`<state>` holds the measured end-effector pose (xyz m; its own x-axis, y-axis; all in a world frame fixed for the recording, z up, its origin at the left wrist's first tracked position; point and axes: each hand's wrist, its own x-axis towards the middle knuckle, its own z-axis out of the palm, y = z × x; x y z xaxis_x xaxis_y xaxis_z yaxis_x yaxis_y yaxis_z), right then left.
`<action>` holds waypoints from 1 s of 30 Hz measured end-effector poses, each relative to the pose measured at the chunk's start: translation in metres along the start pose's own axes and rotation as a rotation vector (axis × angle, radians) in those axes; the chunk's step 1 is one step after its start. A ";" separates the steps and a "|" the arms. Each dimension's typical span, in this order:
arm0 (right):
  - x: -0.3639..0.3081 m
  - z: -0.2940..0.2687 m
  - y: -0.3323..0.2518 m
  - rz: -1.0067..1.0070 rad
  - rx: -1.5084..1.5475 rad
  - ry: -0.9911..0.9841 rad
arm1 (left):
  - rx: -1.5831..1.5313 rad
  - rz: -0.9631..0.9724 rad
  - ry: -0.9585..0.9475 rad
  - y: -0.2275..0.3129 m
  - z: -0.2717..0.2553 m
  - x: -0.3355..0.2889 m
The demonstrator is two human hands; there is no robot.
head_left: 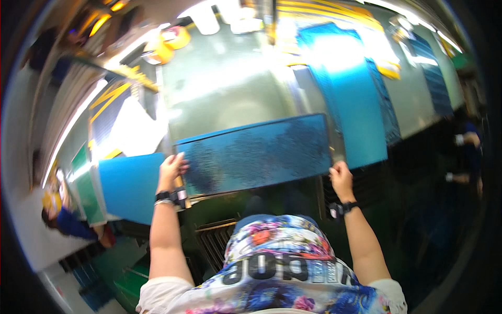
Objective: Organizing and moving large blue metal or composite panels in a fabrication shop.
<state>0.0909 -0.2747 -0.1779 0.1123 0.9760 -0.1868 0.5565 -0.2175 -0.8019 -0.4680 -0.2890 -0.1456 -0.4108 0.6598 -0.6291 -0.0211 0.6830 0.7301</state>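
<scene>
**Panel fills the middle, open room beyond it**

A long dark-blue speckled panel (256,154) spans the space in front of the body, gripped at both ends by the left hand (170,170) and right hand (341,178). Beyond its upper edge the grey-green work surface (225,89) lies open. A bright blue sheet (348,99) crowds the right end, a smaller blue sheet (130,186) the left.

At centre frame, the left hand (171,166) and right hand (341,177) grip opposite ends of a long dark blue panel (256,153) above a grey-green machine bed (230,89).
</scene>
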 end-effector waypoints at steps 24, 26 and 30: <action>0.001 -0.009 0.012 0.151 0.105 -0.056 | 1.039 0.598 0.582 -0.007 0.052 0.011; -0.001 -0.012 0.016 0.167 0.112 -0.028 | 1.031 0.573 0.550 0.002 0.059 0.005; -0.008 -0.010 0.007 0.177 0.135 0.034 | 1.191 0.726 0.656 0.002 0.073 -0.003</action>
<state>0.1020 -0.2838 -0.1767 0.2280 0.9216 -0.3141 0.4109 -0.3835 -0.8271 -0.4005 -0.2667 -0.1613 -0.3327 0.9187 0.2129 0.9393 0.3430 -0.0123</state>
